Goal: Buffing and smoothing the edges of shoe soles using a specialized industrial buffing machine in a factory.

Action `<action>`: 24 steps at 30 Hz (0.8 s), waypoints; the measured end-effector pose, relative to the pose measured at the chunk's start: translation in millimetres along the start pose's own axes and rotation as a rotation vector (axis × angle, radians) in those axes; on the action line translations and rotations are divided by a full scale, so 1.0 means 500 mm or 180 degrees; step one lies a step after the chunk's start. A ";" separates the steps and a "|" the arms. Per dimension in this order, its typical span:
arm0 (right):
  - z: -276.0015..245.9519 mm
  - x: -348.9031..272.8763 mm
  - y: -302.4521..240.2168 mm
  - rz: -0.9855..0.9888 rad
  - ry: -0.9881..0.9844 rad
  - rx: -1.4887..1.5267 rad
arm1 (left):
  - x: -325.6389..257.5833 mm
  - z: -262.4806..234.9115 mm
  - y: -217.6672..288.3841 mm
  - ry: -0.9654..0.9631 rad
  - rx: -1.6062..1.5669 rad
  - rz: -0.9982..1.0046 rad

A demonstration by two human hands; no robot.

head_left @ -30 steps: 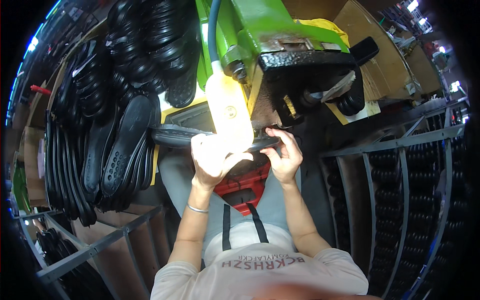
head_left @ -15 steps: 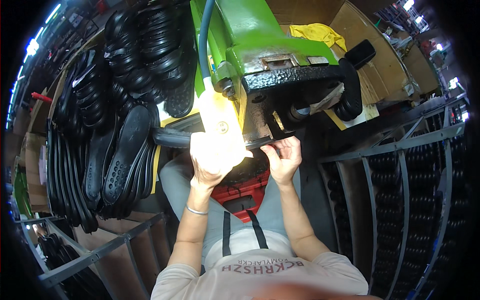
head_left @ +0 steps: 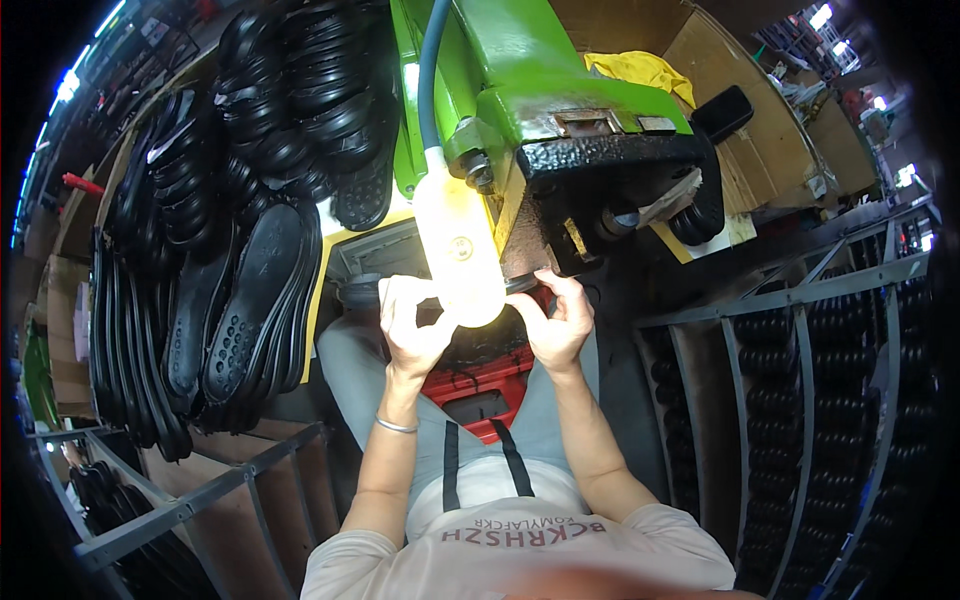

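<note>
Both hands pinch a black sole (head_left: 365,292) held crosswise under the green machine (head_left: 540,90). The left hand (head_left: 412,325) has fingers closed on it near the middle; the right hand (head_left: 558,318) grips the other end by the black head (head_left: 610,165). A glaring lamp (head_left: 460,250) hides the stretch between them.

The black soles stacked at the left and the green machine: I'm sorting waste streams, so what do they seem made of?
The black soles look like moulded rubber or a similar polymer: matte, with studded tread. The green machine seems to be painted metal, glossy green over a rough black cast-looking head.
</note>
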State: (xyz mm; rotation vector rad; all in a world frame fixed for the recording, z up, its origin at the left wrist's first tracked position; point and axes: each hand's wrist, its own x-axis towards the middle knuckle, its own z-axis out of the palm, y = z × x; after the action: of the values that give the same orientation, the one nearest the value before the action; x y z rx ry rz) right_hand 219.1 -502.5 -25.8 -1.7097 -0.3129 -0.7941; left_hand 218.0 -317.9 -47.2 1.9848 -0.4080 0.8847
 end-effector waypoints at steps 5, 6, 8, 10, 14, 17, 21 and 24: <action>0.002 0.017 -0.024 -0.0221 -0.0083 -0.0173 | -0.011 0.014 0.008 -0.0019 -0.0431 -0.0546; 0.002 0.019 -0.024 -0.0270 -0.0104 -0.0190 | -0.007 0.020 0.016 -0.0030 -0.0539 -0.0521; 0.000 0.018 -0.024 -0.0321 -0.0123 -0.0218 | 0.014 0.029 0.040 -0.0073 -0.0522 -0.0368; -0.002 0.016 -0.019 -0.0332 -0.0060 -0.0308 | 0.015 0.041 0.052 -0.0072 -0.0759 -0.0557; 0.003 -0.032 0.066 0.0787 0.0108 0.0986 | -0.013 0.068 0.047 -0.0030 -0.1533 -0.1253; 0.007 -0.075 0.139 0.1767 0.0215 0.1938 | -0.051 0.086 0.021 -0.0309 -0.0500 -0.0380; -0.001 -0.171 0.249 0.3254 0.0041 0.3202 | -0.074 0.124 0.020 0.0049 -0.1043 -0.0789; -0.013 -0.195 0.267 0.3483 0.0127 0.3913 | -0.080 0.135 0.039 0.0328 -0.1858 -0.1545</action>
State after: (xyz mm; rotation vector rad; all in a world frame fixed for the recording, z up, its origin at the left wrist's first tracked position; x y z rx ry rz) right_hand 223.6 -529.3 -189.1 -0.4861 0.1816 0.2245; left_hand 207.7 -387.2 -87.2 1.3997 -0.0928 0.4804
